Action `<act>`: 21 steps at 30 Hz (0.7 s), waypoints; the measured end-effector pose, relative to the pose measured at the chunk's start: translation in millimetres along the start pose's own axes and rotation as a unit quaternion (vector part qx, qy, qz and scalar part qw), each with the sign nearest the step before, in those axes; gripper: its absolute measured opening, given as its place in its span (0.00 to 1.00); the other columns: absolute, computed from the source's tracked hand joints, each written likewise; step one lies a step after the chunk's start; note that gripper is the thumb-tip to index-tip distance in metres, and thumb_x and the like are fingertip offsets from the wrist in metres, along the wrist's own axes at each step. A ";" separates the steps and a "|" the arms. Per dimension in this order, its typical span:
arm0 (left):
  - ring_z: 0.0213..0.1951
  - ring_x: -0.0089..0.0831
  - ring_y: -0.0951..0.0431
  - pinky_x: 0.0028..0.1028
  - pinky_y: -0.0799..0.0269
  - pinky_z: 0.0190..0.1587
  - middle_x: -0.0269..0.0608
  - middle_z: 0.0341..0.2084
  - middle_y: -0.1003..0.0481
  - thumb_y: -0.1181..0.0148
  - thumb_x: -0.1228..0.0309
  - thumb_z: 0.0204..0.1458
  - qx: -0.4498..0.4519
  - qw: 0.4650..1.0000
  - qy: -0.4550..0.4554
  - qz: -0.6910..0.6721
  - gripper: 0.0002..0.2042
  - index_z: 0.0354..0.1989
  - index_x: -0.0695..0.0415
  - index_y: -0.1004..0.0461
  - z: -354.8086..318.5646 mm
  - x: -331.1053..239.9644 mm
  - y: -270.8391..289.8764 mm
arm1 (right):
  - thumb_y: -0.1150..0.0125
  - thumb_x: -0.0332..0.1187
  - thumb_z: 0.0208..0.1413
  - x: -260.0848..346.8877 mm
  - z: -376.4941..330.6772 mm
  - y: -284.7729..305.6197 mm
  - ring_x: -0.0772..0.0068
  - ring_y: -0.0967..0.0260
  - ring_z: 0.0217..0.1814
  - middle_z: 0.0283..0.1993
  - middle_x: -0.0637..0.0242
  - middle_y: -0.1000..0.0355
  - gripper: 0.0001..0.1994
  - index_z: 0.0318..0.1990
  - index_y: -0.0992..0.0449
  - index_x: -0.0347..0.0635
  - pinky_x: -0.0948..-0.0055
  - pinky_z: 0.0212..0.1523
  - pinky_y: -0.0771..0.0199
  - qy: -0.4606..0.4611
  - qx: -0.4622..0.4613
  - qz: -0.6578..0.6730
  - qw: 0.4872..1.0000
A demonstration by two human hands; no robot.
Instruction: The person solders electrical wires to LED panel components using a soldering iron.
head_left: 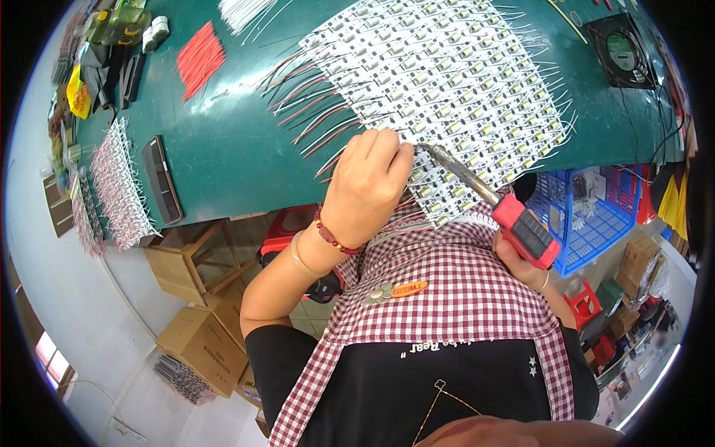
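A panel of small white circuit boards (454, 89) lies on the green table, its rows filled with small components. Thin red, black and white wires (320, 119) fan out from its left edge. My left hand (369, 175) is over the near part of the panel, thumb and fingers pinched together; what they hold is hidden. In my right hand (519, 264), near the table's front edge, is a soldering iron (527, 229) with a red and black handle. Its metal shaft slants up to the left, and the tip is beside my left fingertips.
Loose red wires (199, 59) and white wires (246, 13) lie at the far left. A wired bundle (123, 186) and a dark flat case (162, 179) rest nearer. A black fan (622, 48) stands far right. Below hangs a blue crate (588, 216); cardboard boxes (201, 346) are lower left.
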State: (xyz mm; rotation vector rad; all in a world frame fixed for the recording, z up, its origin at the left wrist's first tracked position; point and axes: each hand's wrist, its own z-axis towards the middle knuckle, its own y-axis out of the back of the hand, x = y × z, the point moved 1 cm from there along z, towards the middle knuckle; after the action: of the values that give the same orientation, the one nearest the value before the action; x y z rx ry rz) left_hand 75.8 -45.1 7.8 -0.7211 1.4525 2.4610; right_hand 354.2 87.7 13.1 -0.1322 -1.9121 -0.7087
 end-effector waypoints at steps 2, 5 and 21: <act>0.28 0.35 0.32 0.31 0.35 0.31 0.40 0.24 0.36 0.41 0.84 0.38 0.001 1.000 0.000 0.001 0.12 0.35 0.64 0.24 0.6 -0.1 1.5 | 0.32 0.29 0.45 -6.9 -4.5 2.2 0.63 0.26 0.28 0.32 0.63 0.26 0.08 0.33 0.22 0.39 0.68 0.29 0.29 0.004 0.004 -0.002 1.000; 0.30 0.34 0.32 0.31 0.35 0.33 0.40 0.26 0.36 0.42 0.80 0.40 0.013 1.000 -0.010 0.011 0.09 0.33 0.64 0.25 0.1 0.9 0.9 | 0.33 0.29 0.45 -11.8 -9.8 5.9 0.62 0.26 0.29 0.31 0.62 0.26 0.08 0.34 0.22 0.37 0.67 0.30 0.29 -0.009 -0.002 0.021 1.000; 0.29 0.32 0.31 0.31 0.38 0.33 0.35 0.24 0.35 0.41 0.80 0.41 0.006 0.998 -0.012 0.058 0.10 0.35 0.59 0.23 -0.3 0.4 2.2 | 0.31 0.31 0.47 -7.5 -2.0 0.8 0.61 0.26 0.28 0.31 0.61 0.26 0.09 0.35 0.22 0.38 0.68 0.30 0.28 0.013 0.016 0.009 1.000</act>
State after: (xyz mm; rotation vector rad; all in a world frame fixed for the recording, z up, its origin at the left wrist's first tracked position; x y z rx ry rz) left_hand 74.7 -46.5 9.2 -0.6191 1.5421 2.5341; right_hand 359.5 89.0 7.5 -0.1204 -1.8947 -0.6650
